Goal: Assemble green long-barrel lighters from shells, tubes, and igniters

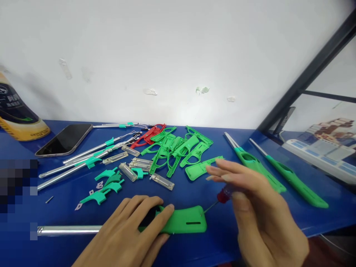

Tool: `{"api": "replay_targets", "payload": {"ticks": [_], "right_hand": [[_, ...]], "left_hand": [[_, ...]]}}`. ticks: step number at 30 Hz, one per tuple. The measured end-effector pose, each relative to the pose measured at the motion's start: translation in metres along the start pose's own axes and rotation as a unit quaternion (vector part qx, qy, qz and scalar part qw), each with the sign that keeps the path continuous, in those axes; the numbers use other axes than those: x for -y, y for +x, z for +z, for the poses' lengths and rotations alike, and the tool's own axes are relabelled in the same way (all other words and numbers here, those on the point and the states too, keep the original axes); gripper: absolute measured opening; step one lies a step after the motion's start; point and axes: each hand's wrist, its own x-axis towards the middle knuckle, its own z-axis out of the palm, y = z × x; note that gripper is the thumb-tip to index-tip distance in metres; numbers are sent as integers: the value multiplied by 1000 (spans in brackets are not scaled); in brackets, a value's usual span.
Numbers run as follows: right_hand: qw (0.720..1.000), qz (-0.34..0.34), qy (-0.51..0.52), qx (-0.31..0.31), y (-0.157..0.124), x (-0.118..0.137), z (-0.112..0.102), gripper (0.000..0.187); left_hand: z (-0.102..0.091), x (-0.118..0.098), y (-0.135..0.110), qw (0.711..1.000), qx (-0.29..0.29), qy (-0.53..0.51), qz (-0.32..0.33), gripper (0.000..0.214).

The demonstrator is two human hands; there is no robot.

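Observation:
A long-nosed lighter with a green handle (189,218) and a silver tube lies on the blue table under my left hand (133,226), whose fingers are closed around the handle near its trigger opening. My right hand (261,211) grips a small screwdriver (223,196) with a red-collared handle, partly hidden by the thumb and palm. Its thin shaft slants down to the handle's far right end, and the tip touches near the corner there. Just behind lie green handle halves (183,148), clear fuel tanks (162,181) and teal triggers (96,196).
Two green lighters (258,167) (300,178) lie at the right. Silver tubes with wires (89,150), a red handle half (150,135) and a phone (66,139) are at the left. A yellow-black container (19,111) stands beside the wall (178,55); a dark frame (308,66) rises right.

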Motion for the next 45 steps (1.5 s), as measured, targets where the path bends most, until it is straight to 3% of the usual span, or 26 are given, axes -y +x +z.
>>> {"api": "replay_targets", "payload": {"ticks": [3,6,8,11,15,18,21,23,27,30,34,38,42,45], "right_hand": [[1000,-15,27,8,3,0,0,61],[999,-30,-30,-24,3,-1,-1,73],[994,-43,-82,-51,0,0,-1,68],[993,-44,-100,-40,-4,2,-1,60],[999,-7,-32,12,1,-1,-5,74],[1000,-11,27,-2,4,-5,-6,74],[997,-55,0,-55,-1,-5,-3,55],[997,-55,-27,-43,-4,-3,-1,49],[1000,-16,-2,24,0,-2,-5,68],[999,-50,8,2,6,-4,-7,73],[998,-43,-21,-31,1,-4,-1,51],[1000,-15,4,-24,-3,-2,7,66],[996,-64,13,-58,-1,-4,5,51],[998,-52,-25,-35,-2,-2,2,56]], "left_hand": [[0,-1,1,1000,14,9,-4,48],[2,0,1,1000,1,-4,1,45],[3,0,0,1000,-6,-11,0,44],[4,1,-1,1000,-10,-13,-1,43],[4,2,-2,1000,-7,-10,-1,45],[4,1,-3,1000,-3,-8,0,45],[2,-1,-2,1000,-1,0,-2,45],[0,-2,1,1000,-1,1,-2,44],[-3,-3,5,1000,18,6,-11,45],[-2,-2,6,1000,8,4,-5,45],[0,-1,4,1000,-7,-7,-2,42],[-1,-2,2,1000,1,0,-6,45],[-10,-4,4,999,36,3,-9,44],[-16,-3,7,997,71,6,-13,43]]}}
